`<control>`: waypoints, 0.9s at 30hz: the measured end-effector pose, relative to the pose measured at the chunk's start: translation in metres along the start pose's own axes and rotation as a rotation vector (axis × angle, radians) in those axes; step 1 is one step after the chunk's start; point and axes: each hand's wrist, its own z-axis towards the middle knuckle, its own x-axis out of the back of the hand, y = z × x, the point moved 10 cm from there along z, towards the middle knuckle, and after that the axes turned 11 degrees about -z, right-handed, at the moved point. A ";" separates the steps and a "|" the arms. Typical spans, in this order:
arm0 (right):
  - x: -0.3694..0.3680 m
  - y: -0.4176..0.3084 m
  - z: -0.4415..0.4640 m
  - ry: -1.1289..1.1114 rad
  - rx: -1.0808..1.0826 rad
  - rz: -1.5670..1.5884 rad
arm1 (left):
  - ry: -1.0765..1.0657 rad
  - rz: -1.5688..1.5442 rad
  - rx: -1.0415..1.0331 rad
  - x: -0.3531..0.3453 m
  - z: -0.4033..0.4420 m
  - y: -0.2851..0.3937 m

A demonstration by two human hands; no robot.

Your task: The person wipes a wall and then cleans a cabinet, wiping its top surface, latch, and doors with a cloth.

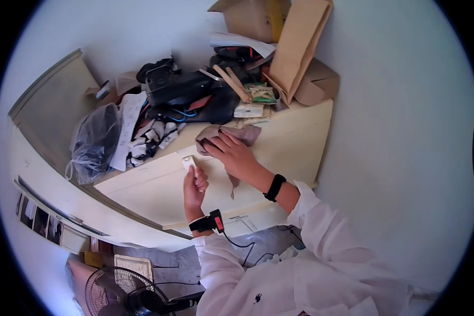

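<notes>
My left hand (pixel 195 188) is closed around a small white rectangular object (pixel 188 161), whose upper end sticks out above the thumb. What the object is I cannot make out. My right hand (pixel 235 156) grips a grey-brown cloth (pixel 250 135), fingers bent over it, at the front edge of a cream cabinet's top (pixel 295 122). A strip of the cloth hangs below that hand, down the cabinet front. The two hands are apart, the left one just before the cabinet front.
Black bags (pixel 181 87), a clear plastic bag (pixel 95 139), a green packet (pixel 263 95) and a brown paper bag (pixel 300 45) crowd the cabinet top. A black fan (pixel 124 295) stands at the lower left. A cable runs from a device (pixel 216 221) on my left wrist.
</notes>
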 end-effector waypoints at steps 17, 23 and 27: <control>-0.037 0.092 -0.204 -0.344 -0.175 -0.243 | 0.031 0.195 -0.160 0.000 -0.002 0.012; -0.010 0.096 -0.200 -0.058 -0.424 -0.062 | 0.006 0.174 -0.210 -0.009 -0.003 0.014; -0.044 0.059 -0.218 -0.234 -0.175 0.237 | -0.031 0.532 -0.091 -0.004 -0.017 0.019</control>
